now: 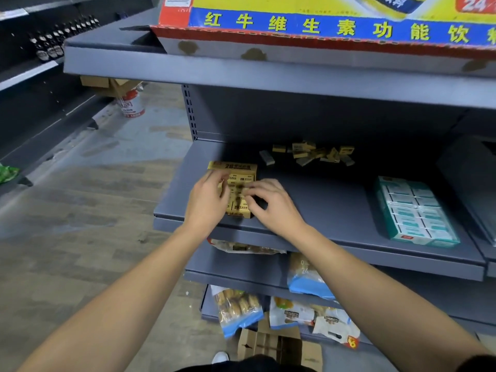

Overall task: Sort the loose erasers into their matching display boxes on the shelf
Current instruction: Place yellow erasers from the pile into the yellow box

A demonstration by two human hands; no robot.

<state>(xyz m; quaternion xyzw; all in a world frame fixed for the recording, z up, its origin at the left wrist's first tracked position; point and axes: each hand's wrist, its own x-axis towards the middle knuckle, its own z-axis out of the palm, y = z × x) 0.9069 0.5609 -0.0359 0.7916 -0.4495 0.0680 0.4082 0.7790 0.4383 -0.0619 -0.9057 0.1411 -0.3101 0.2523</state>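
Observation:
A yellow display box (236,167) marked 2B lies at the left front of the grey shelf (335,200). Both hands are over it. My left hand (208,200) rests on the box's left side, fingers curled against it. My right hand (271,202) pinches a yellow eraser (245,193) above the box's open compartment. A heap of loose yellow and grey erasers (311,154) lies at the back of the shelf. A teal and white display box (413,213), filled with white erasers, sits at the right front.
A large cardboard drinks carton (322,25) stands on the shelf above. Snack bags (239,307) fill the lower shelves. An open cardboard box (279,345) lies on the floor by my feet. Dark bottles (53,41) line a shelf across the aisle at left.

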